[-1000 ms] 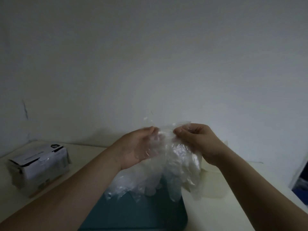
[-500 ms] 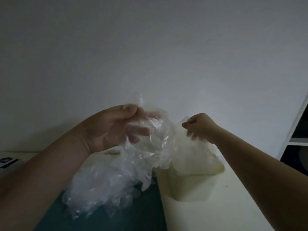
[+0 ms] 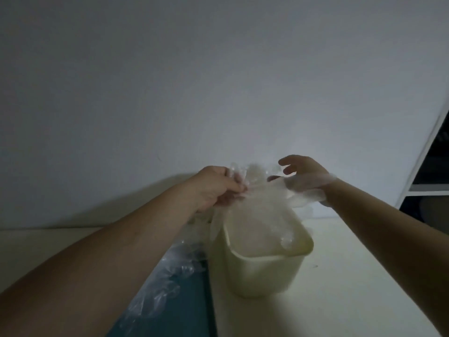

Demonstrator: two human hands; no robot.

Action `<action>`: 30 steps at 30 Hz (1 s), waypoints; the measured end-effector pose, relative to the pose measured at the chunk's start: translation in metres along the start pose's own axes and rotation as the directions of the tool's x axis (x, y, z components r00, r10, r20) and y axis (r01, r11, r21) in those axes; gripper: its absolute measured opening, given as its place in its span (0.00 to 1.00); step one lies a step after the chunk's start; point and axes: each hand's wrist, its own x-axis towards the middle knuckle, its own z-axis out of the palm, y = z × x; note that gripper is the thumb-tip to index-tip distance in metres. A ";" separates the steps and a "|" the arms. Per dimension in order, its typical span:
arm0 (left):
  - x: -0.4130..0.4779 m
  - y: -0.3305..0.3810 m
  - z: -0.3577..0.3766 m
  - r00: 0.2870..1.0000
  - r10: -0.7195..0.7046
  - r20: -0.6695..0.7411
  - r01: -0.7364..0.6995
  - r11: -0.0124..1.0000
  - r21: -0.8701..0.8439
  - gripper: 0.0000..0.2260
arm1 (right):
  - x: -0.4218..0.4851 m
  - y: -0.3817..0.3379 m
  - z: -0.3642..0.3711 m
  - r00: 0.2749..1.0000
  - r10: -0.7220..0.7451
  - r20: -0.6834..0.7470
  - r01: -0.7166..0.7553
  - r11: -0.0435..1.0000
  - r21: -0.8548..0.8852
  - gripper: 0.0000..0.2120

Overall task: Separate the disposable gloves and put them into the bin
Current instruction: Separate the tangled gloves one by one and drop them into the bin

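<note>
A cream plastic bin stands on the table, with clear gloves lying inside it. My left hand is above the bin's far left corner and grips a crumpled bunch of clear disposable gloves, which trails down under my forearm onto the teal mat. My right hand hovers over the bin's far right side with its fingers spread. A single thin glove drapes across its palm and wrist and stretches back toward the bunch.
The teal mat lies left of the bin on a cream table. A white wall rises directly behind. A white shelf frame with dark openings stands at the far right.
Both hands moved over the bin as the view turned right. My right hand let go of its pinch and spread its fingers. The bunch in my left hand sank lower.
</note>
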 end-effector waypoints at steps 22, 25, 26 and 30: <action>-0.007 0.011 -0.010 0.990 -0.014 -0.140 0.042 0.979 0.199 0.10 | -0.038 -0.009 0.062 0.858 0.000 0.513 0.330 0.766 -0.552 0.33; -0.024 0.012 -0.020 0.993 -0.045 -0.105 0.081 0.928 0.364 0.08 | -0.031 -0.002 0.077 0.853 0.069 0.517 0.301 0.745 -0.596 0.34; -0.028 0.009 -0.021 0.993 -0.056 -0.100 0.095 0.895 0.437 0.08 | -0.030 -0.003 0.081 0.848 0.088 0.523 0.295 0.742 -0.602 0.35; -0.032 -0.011 -0.018 0.995 0.036 -0.090 0.031 0.761 0.648 0.12 | -0.023 -0.003 0.096 0.832 0.163 0.531 0.281 0.702 -0.655 0.35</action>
